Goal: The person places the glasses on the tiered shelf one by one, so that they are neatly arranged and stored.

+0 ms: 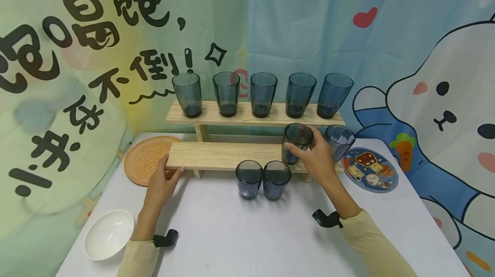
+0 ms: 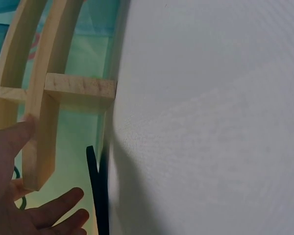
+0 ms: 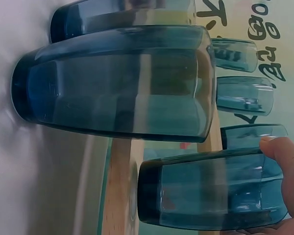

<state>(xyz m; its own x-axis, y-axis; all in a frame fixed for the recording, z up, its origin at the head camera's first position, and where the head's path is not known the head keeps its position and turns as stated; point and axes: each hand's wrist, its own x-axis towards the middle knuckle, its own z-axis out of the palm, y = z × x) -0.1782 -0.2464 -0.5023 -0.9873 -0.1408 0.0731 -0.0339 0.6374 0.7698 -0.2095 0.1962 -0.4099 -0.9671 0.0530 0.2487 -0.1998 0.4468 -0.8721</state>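
Observation:
My right hand point(image 1: 319, 159) grips a blue-grey tinted drinking glass point(image 1: 291, 146) at the right part of the lower tier of a two-tier wooden shelf point(image 1: 224, 154). In the right wrist view the thumb point(image 3: 279, 147) lies near that glass's rim, its base close over the board. Another glass point(image 1: 339, 141) stands just right of this hand on the same tier. My left hand point(image 1: 161, 184) holds the left end of the lower board, thumb on its front edge in the left wrist view. Two more glasses point(image 1: 249, 179) stand side by side on the table before the shelf.
Several matching glasses point(image 1: 264, 94) stand in a row on the upper tier point(image 1: 243, 109). An orange round mat point(image 1: 148, 161) lies behind my left hand, a white bowl point(image 1: 109, 234) at front left. A patterned round mat point(image 1: 370, 169) lies right of the shelf on the white table point(image 1: 239, 238).

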